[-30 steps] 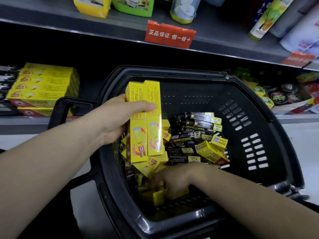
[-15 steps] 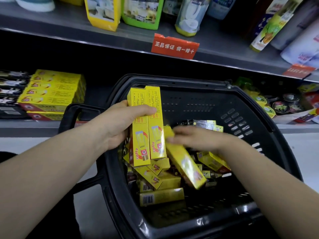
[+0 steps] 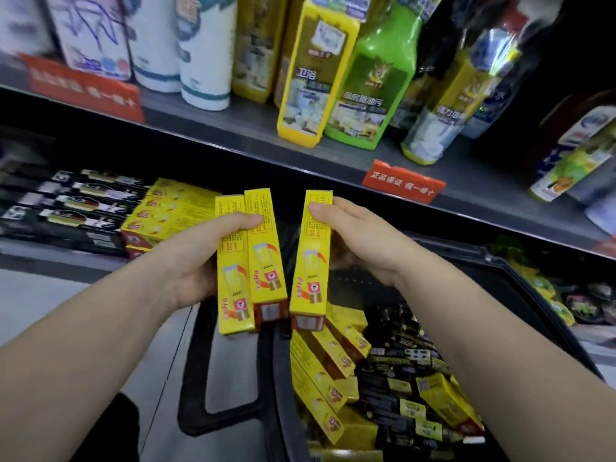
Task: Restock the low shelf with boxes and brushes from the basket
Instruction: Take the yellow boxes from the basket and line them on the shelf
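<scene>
My left hand (image 3: pixel 195 258) grips two long yellow boxes (image 3: pixel 253 271) held upright side by side above the basket's left rim. My right hand (image 3: pixel 363 241) holds a third yellow box (image 3: pixel 311 261) upright just to the right of them, a small gap between. Below lies the black basket (image 3: pixel 533 295) with more yellow boxes (image 3: pixel 326 368) and several black boxes (image 3: pixel 400 388) piled inside. On the low shelf (image 3: pixel 50 248) at the left stand a stack of yellow boxes (image 3: pixel 173 211) and rows of black boxes (image 3: pixel 83 201).
An upper shelf (image 3: pixel 233 141) carries bottles, among them a yellow one (image 3: pixel 316 75) and a green one (image 3: pixel 376 75), with red price tags (image 3: pixel 403 181) on its edge. More goods sit on the low shelf at the far right (image 3: pixel 583 301). The basket handle (image 3: pixel 200 378) juts left.
My right hand has lifted a yellow box out of the basket and turned it upright beside the two in my left hand. Both hands have risen and the view has tilted up.
</scene>
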Demonstrator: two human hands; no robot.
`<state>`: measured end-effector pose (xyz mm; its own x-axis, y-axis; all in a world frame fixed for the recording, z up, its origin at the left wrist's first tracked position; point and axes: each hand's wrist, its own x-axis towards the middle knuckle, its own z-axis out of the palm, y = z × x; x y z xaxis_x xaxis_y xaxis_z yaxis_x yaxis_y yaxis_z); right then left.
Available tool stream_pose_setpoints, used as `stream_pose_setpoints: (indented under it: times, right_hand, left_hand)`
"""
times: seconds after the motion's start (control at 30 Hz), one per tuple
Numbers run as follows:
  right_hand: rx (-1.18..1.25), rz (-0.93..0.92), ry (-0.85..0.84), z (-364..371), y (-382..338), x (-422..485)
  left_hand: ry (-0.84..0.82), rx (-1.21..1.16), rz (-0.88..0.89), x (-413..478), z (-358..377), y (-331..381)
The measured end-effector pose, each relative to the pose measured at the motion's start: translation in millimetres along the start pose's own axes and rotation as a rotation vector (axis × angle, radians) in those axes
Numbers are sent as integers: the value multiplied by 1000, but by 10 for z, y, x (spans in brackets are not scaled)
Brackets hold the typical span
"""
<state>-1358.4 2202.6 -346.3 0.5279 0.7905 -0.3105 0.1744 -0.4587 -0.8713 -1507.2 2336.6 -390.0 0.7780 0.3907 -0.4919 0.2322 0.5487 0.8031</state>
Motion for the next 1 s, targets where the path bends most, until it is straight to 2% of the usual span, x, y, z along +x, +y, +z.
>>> stream_pose_setpoints:
  times: [0.17,0.33,0.4,0.5,0.57,0.73,1.0]
  right_hand:
    - [-37,60,-137,390,-233,429]
    - [-32,81,-145,747,-285,926]
    - [-68,94,-89,827,-260,1139]
    - [-32,161,50,881,-185,1442]
    - [29,219,113,906,-129,1614]
    - [17,291,303,942,-7,2014]
    - [-85,99,421,1037,48,2602]
  left_hand:
    - [30,-52,-42,21,-504,127]
    - [157,-143,-58,205,-1005,88]
    - [258,-181,-25,319,-1165,26]
    - [506,-202,46,518,-1381,-89]
    - [581,-228,68,603,-1476,-114]
    - [521,-274,61,753,-1582,-106]
    - [538,-287,35,905,-1563,-116]
